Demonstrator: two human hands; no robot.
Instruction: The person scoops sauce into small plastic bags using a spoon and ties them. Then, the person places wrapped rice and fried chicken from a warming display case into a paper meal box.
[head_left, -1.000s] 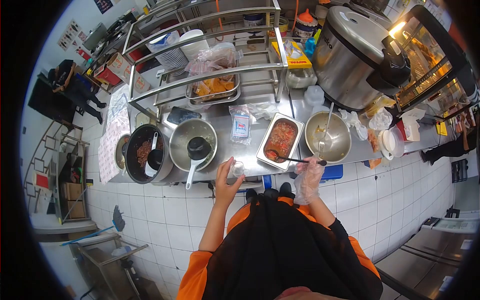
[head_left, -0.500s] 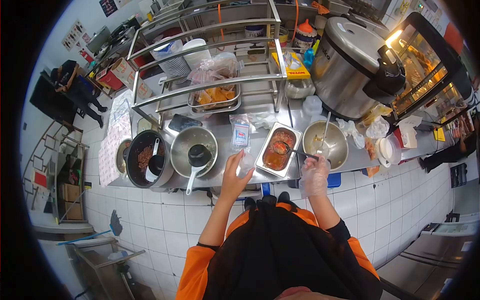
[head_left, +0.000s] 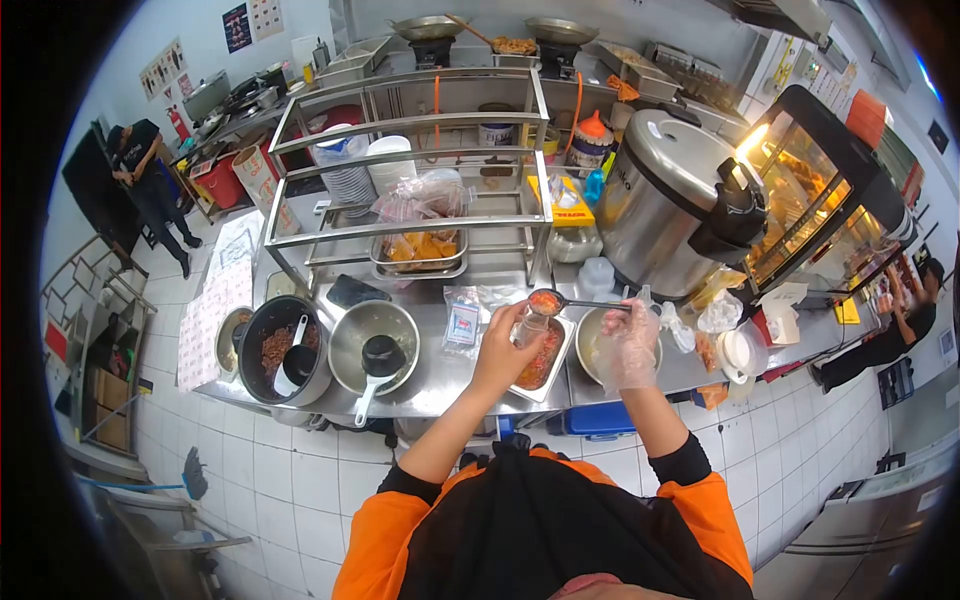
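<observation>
My left hand (head_left: 500, 352) is closed around a small clear plastic cup (head_left: 530, 327), raised over the counter. My right hand (head_left: 630, 345), in a clear plastic glove, grips the dark handle of a serving spoon (head_left: 590, 305). The spoon's bowl, filled with chunky red sauce (head_left: 545, 301), is right at the cup's mouth. I cannot tell whether any sauce is inside the cup. Beneath my hands sits a rectangular steel pan (head_left: 562, 375) of the same red sauce, partly hidden by my left hand. Under my gloved hand is a steel mixing bowl (head_left: 592, 345).
To the left stand a bowl with a white-handled ladle (head_left: 378, 365) and a dark pot (head_left: 262, 372) of brown meat. A steel rack (head_left: 410, 157) and large cooker (head_left: 670, 190) rise behind. A plastic packet (head_left: 462, 322) lies nearby. Two people stand farther off, left and right.
The spoon, loaded with sauce, has risen from the pan to the cup. My left hand has moved right and up, with the cup now between its fingers. The view has tilted upward.
</observation>
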